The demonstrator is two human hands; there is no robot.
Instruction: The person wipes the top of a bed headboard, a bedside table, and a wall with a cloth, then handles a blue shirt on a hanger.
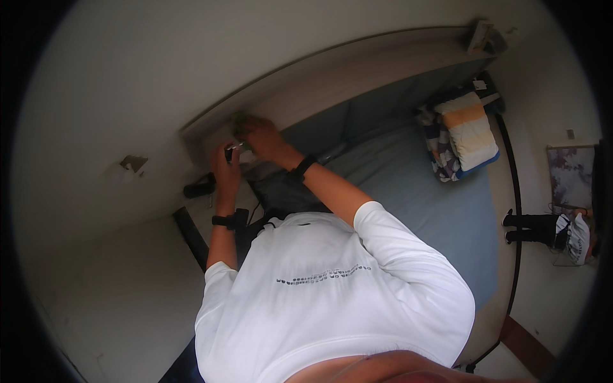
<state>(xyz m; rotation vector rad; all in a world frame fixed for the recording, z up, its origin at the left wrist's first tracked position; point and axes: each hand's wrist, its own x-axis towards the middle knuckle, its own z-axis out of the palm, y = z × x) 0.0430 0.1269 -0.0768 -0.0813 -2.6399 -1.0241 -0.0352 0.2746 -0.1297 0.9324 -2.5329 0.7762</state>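
Note:
My left hand [226, 165] is raised near the end of the bed's headboard shelf [306, 84], its fingers closed on a small dark object with a shiny part [233, 146]; what it is cannot be told. Just to the right, my right hand [262, 139] rests over a green cloth [239, 122] on the shelf's end, with its fingers on the cloth. Something small and whitish [247, 156] lies below the right palm. Both wrists wear black bands.
A bed with a blue-grey sheet [402, 167] stretches to the right, with a folded quilt and pillow [469, 131] on it. A black cylindrical object [198, 188] lies beside my left wrist. A framed item [480, 37] stands at the shelf's far end. Another person [570, 234] stands beyond the bed.

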